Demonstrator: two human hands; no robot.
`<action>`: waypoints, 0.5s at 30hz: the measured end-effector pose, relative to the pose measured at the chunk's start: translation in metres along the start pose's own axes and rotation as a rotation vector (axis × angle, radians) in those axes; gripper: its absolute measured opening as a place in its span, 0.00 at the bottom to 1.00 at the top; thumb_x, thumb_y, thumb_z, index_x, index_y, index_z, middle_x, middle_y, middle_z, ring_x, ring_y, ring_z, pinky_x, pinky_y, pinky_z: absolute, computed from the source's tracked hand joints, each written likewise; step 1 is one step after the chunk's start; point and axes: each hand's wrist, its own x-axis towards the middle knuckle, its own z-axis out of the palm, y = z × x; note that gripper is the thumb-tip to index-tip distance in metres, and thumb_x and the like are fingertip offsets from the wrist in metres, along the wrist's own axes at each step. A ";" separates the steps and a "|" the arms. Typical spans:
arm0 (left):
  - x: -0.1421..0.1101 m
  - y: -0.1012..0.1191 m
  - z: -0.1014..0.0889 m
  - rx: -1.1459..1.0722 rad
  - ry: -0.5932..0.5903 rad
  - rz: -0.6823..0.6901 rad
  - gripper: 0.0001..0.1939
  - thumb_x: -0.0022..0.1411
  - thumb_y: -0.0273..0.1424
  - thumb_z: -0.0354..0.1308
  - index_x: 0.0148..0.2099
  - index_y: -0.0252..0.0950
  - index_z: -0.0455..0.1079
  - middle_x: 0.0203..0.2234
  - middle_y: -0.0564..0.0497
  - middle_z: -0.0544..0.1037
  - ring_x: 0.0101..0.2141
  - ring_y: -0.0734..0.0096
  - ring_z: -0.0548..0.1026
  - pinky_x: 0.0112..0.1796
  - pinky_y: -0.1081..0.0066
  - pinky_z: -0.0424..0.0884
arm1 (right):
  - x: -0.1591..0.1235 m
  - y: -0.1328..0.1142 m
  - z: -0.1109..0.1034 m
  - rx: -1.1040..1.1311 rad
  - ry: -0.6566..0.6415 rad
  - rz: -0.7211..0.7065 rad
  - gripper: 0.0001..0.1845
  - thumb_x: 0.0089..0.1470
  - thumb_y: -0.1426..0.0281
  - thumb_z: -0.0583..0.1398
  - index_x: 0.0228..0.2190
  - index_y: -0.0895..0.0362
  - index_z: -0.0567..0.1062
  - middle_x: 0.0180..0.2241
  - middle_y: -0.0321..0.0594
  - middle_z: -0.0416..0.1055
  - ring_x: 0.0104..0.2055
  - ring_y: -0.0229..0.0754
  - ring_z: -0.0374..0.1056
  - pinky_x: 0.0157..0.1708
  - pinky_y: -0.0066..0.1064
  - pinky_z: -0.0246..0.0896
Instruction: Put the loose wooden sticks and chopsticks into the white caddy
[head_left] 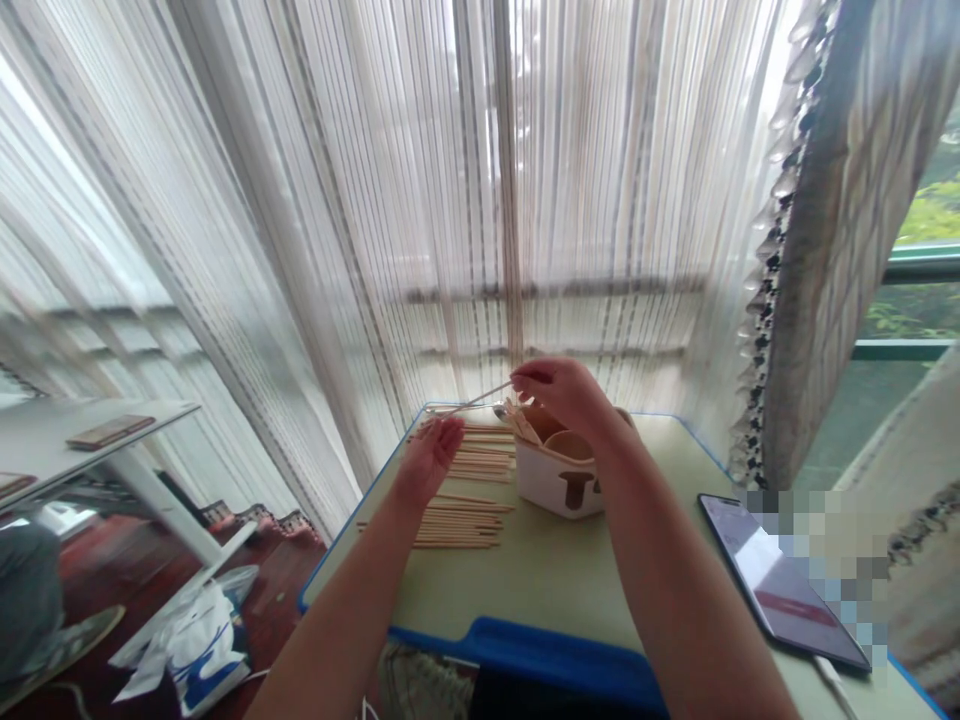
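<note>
A thin, pale stick (484,396) slants upward from left to right between my two hands. Its upper end is pinched by the fingers of my right hand (562,390), which hovers over the utensil holder (551,490). At the lower end, the fingers of my left hand (433,455) close around the stick, though its tip is blurred. Several chopsticks lie in rows beneath and beside my left hand, including a nearer group (465,525). Wooden utensils (523,422) stand in the holder, a white box with a brown mark; my right forearm covers part of it.
The small folding table (555,590) has a blue edge. A phone (780,580) with a cable lies at its right. Sheer curtains (420,200) hang close behind the table. On the left are a white desk (150,440) and a plastic bag (202,640) on the floor.
</note>
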 end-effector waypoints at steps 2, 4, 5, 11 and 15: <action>0.000 -0.004 -0.001 0.025 -0.025 -0.015 0.03 0.57 0.28 0.57 0.33 0.33 0.68 0.30 0.49 0.78 0.35 0.70 0.77 0.39 0.70 0.74 | 0.001 -0.002 -0.006 0.031 0.152 -0.037 0.09 0.48 0.65 0.60 0.28 0.59 0.75 0.21 0.37 0.72 0.22 0.35 0.68 0.20 0.25 0.65; 0.002 -0.006 -0.004 0.042 -0.021 -0.011 0.05 0.55 0.31 0.59 0.33 0.34 0.68 0.28 0.51 0.78 0.33 0.71 0.77 0.38 0.69 0.74 | 0.001 -0.003 -0.015 0.107 0.324 -0.075 0.12 0.48 0.62 0.59 0.30 0.59 0.74 0.22 0.37 0.71 0.23 0.36 0.68 0.19 0.26 0.65; 0.003 -0.007 -0.005 0.047 -0.009 -0.007 0.06 0.55 0.31 0.60 0.33 0.34 0.68 0.27 0.52 0.77 0.32 0.72 0.77 0.37 0.70 0.73 | 0.001 -0.003 -0.020 0.141 0.414 -0.093 0.13 0.49 0.61 0.59 0.30 0.58 0.73 0.23 0.36 0.70 0.24 0.36 0.68 0.18 0.25 0.64; 0.007 -0.009 -0.011 0.055 0.004 -0.036 0.08 0.53 0.32 0.62 0.32 0.34 0.67 0.24 0.53 0.76 0.28 0.75 0.75 0.34 0.72 0.73 | -0.002 0.000 -0.050 0.072 0.829 -0.152 0.17 0.52 0.56 0.55 0.32 0.57 0.70 0.24 0.35 0.67 0.22 0.33 0.65 0.16 0.23 0.59; 0.006 -0.010 -0.008 0.087 0.022 -0.078 0.09 0.54 0.34 0.61 0.32 0.34 0.67 0.24 0.53 0.76 0.26 0.76 0.75 0.31 0.73 0.72 | -0.006 0.001 -0.058 -0.061 0.826 -0.160 0.18 0.53 0.54 0.54 0.31 0.57 0.70 0.24 0.36 0.68 0.23 0.34 0.65 0.18 0.24 0.59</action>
